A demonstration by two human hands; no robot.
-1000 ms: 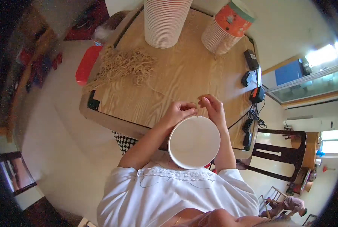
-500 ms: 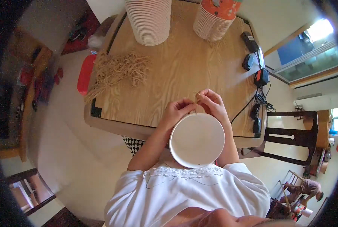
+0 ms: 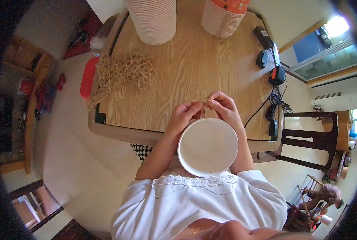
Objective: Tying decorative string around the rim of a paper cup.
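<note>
Two bare hands are seen near the centre of the frame, with their fingertips brought together just above a round white tub [image 3: 208, 148]. A thin tan strand [image 3: 204, 109] is pinched between thumb and fingers by the left hand [image 3: 185, 115], and its upper end is gripped by the closed fingertips of the right hand [image 3: 225, 108]. The tub is framed by the two forearms in the middle of the frame; how it is supported cannot be told. At upper left, a tangled heap of tan strands [image 3: 126, 72] is spread on the wooden table [image 3: 186, 72], with a red container [image 3: 89, 78] placed beside it. A tall white stack of tubs [image 3: 153, 22] is cut off by the upper edge, and a shorter stack [image 3: 223, 23] is set at upper centre-right. Black adapters [image 3: 277, 75] and cables are strewn along the table's right side.
</note>
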